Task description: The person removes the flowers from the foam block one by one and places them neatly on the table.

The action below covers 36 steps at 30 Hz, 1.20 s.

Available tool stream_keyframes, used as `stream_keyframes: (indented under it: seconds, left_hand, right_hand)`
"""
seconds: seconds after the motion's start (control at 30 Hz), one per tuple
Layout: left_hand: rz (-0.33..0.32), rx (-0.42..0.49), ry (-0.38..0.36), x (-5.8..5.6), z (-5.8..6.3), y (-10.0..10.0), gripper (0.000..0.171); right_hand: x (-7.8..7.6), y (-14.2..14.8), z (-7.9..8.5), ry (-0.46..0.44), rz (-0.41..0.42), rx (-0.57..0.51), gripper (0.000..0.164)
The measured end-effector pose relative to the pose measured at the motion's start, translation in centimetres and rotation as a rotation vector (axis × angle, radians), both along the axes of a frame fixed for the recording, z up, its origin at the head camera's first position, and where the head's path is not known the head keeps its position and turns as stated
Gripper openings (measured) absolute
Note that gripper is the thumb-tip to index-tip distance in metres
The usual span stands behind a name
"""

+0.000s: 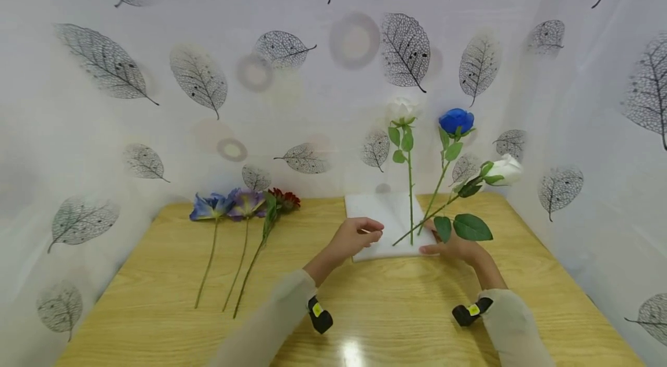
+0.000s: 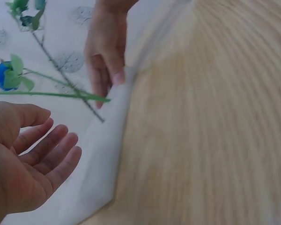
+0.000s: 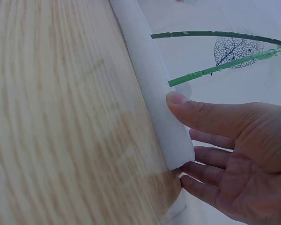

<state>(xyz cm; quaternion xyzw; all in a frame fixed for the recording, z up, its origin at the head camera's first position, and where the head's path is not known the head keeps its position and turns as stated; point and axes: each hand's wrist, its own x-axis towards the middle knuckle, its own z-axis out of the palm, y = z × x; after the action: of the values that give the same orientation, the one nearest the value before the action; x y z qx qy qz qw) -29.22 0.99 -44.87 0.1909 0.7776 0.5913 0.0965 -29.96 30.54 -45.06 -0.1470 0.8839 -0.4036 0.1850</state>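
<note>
Three stemmed roses stand with their stem ends at a white foam board (image 1: pixel 372 239): an upright white rose (image 1: pixel 402 112), a blue rose (image 1: pixel 456 121) leaning slightly right, and another white rose (image 1: pixel 504 171) tilted far right. My right hand (image 1: pixel 455 248) holds the board at its right front corner, thumb (image 3: pixel 196 110) on the foam and the other fingers along its side. Large leaves (image 1: pixel 472 227) of the tilted rose overlap this hand in the head view. Left of the stems, my left hand (image 1: pixel 359 235) hovers over the board, fingers loosely bent around nothing.
On the left of the wooden table (image 1: pixel 156 297) lie a blue flower (image 1: pixel 211 206), a purple flower (image 1: pixel 246 203) and a dark red flower (image 1: pixel 285 199), stems toward me. A leaf-patterned white curtain (image 1: pixel 312 112) rises behind the table and along both sides.
</note>
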Motion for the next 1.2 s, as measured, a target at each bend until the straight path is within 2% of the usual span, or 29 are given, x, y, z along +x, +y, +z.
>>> stream_keyframes:
  seconds: [0.2,0.5,0.77,0.9,1.07,1.2]
  left_hand:
    - [0.022,-0.029,0.005,0.1,-0.7,2.7,0.027]
    - [-0.024,-0.033,-0.032,-1.1,-0.9,4.5,0.025]
    - [-0.040,-0.029,-0.063,-1.8,-1.7,5.1,0.019]
    - [-0.046,-0.034,-0.066,-1.9,-2.0,5.0,0.019]
    - [-0.049,-0.033,-0.064,-2.0,-2.2,5.0,0.017]
    - [-0.051,-0.025,-0.067,-2.0,-2.1,5.2,0.016]
  right_hand:
    - [-0.1,0.0,-0.1,0.063,0.023,0.006,0.090]
    - [-0.2,-0.1,-0.2,0.082,0.020,0.003,0.084]
    - [-0.2,-0.2,-0.2,0.131,0.035,0.013,0.082]
    - [-0.2,-0.3,-0.1,0.121,0.036,-0.001,0.082]
    - [0.0,-0.4,0.1,0.106,0.030,0.011,0.086]
    - [-0.1,-0.3,0.2,0.137,0.042,0.014,0.084]
